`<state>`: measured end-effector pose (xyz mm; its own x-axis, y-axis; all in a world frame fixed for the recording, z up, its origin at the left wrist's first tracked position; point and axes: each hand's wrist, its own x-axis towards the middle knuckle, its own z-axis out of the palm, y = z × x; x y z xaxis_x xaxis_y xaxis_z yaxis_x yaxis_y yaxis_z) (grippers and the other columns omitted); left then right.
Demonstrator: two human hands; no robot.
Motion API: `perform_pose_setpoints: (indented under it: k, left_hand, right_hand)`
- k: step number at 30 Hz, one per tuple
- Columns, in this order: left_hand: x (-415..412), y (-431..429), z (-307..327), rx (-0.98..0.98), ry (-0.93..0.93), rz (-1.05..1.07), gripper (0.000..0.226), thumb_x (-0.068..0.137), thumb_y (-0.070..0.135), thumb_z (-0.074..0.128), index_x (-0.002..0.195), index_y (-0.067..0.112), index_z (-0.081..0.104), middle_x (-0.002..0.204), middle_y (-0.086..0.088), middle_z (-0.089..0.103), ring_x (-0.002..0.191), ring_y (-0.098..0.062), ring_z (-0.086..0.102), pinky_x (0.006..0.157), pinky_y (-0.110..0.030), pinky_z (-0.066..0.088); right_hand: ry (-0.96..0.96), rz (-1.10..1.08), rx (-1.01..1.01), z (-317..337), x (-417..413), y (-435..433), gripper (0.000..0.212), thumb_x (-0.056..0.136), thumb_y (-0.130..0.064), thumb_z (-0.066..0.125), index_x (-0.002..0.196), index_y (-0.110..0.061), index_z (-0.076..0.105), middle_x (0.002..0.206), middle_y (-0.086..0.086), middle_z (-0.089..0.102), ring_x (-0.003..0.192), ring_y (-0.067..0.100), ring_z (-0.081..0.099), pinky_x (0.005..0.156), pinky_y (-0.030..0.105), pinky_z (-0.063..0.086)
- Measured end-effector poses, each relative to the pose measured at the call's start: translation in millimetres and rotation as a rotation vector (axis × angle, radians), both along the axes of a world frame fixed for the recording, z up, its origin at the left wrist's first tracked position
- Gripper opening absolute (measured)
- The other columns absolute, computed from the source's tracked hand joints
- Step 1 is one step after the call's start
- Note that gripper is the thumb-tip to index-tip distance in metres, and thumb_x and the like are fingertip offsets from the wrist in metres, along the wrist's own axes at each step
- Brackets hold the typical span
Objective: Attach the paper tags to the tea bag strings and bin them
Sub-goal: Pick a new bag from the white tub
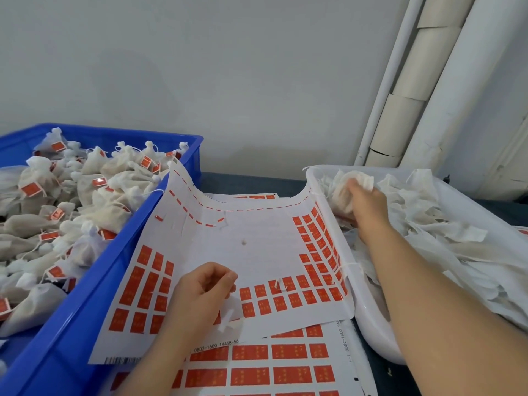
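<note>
Fetch step: right hand (364, 202) grips tea bag (341, 192) in white tub (371, 327); left hand (204, 285) fingers curled over tag sheet (257, 238), hold unclear. Next: peel tag.

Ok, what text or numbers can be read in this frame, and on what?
"0802-1600 14458-56": near margin of the curled white sheet of red tag stickers, beside a barcode.
"1-1 0802-1600 144", cut off: right margin of the flat white sticker sheet underneath.
Yellow marks on the red tags: too small to read.
</note>
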<state>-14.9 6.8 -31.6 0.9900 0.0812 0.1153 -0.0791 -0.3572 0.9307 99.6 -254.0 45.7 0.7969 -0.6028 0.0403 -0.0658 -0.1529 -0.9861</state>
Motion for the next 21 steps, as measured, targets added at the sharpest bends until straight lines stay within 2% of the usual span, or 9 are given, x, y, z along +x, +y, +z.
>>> perform_pose_setpoints:
  k: [1,3,6,8,10,12,15,18,21]
  left_hand:
    - [0,0,0,-0.002,0.003,-0.002,0.01,0.089,0.027,0.059,0.08,0.025,0.063,0.071,0.01,0.067,0.074,-0.01,0.064,0.056,-0.011,0.043]
    - [1,1,0,-0.007,0.009,-0.014,0.01,0.088,0.028,0.059,0.08,0.025,0.063,0.07,0.012,0.067,0.073,-0.008,0.064,0.054,-0.009,0.043]
    - [-1,0,3,-0.073,0.0,-0.034,0.016,0.082,0.042,0.057,0.085,0.027,0.061,0.071,0.015,0.067,0.073,-0.001,0.064,0.05,-0.006,0.044]
    - [-3,0,7,-0.14,-0.061,-0.02,0.031,0.076,0.054,0.048,0.089,0.029,0.06,0.075,0.015,0.066,0.077,0.003,0.063,0.053,-0.008,0.045]
    - [-3,0,12,-0.196,-0.133,0.005,0.035,0.082,0.059,0.041,0.094,0.032,0.06,0.083,0.013,0.066,0.081,0.0,0.062,0.06,-0.012,0.047]
    - [-3,2,14,-0.25,-0.172,0.031,0.031,0.083,0.058,0.039,0.097,0.038,0.058,0.088,0.014,0.066,0.084,0.001,0.062,0.063,-0.014,0.049]
    - [-3,3,16,-0.255,-0.172,0.022,0.036,0.074,0.057,0.037,0.099,0.042,0.058,0.093,0.016,0.066,0.086,0.004,0.062,0.064,-0.013,0.05]
    - [-4,3,15,-0.227,-0.155,0.007,0.032,0.07,0.056,0.047,0.097,0.044,0.059,0.093,0.021,0.067,0.09,0.009,0.06,0.062,-0.004,0.047]
    - [-5,1,12,-0.167,-0.17,-0.003,0.011,0.082,0.031,0.062,0.088,0.04,0.064,0.085,0.03,0.066,0.085,0.012,0.059,0.059,-0.001,0.044]
  right_hand:
    - [-0.061,0.014,-0.01,12,-4,7,0.015,0.091,-0.037,0.05,0.079,-0.028,0.051,0.079,-0.007,0.054,0.075,0.013,0.056,0.056,0.028,0.046]
    - [-0.206,0.059,-0.044,42,-15,25,0.02,0.09,-0.033,0.052,0.071,-0.029,0.053,0.074,-0.01,0.055,0.075,0.011,0.056,0.071,0.04,0.056]
    - [-0.377,0.215,0.006,81,-39,58,0.022,0.085,-0.028,0.059,0.063,-0.027,0.06,0.063,-0.014,0.06,0.067,0.007,0.058,0.082,0.049,0.054]
    - [-0.339,0.389,0.056,85,-60,84,0.018,0.08,-0.031,0.064,0.064,-0.023,0.065,0.064,-0.013,0.066,0.072,0.01,0.065,0.076,0.043,0.056]
    - [-0.196,0.535,0.058,62,-79,105,0.017,0.081,-0.037,0.065,0.072,-0.022,0.066,0.069,-0.011,0.069,0.071,0.006,0.067,0.06,0.027,0.058]
    - [-0.043,0.627,0.003,24,-95,122,0.017,0.087,-0.042,0.059,0.08,-0.027,0.061,0.071,-0.014,0.066,0.065,-0.002,0.064,0.046,0.011,0.047]
    - [0.059,0.609,-0.064,-27,-110,132,0.015,0.088,-0.049,0.05,0.079,-0.038,0.048,0.08,-0.024,0.053,0.07,-0.002,0.056,0.045,0.004,0.039]
    - [0.041,0.654,-0.052,-52,-118,135,0.015,0.081,-0.057,0.049,0.084,-0.042,0.052,0.082,-0.027,0.056,0.075,-0.004,0.057,0.048,0.0,0.04]
    - [-0.005,0.703,-0.039,-60,-123,136,0.023,0.073,-0.059,0.051,0.088,-0.044,0.057,0.082,-0.032,0.06,0.082,-0.014,0.056,0.054,0.003,0.044]
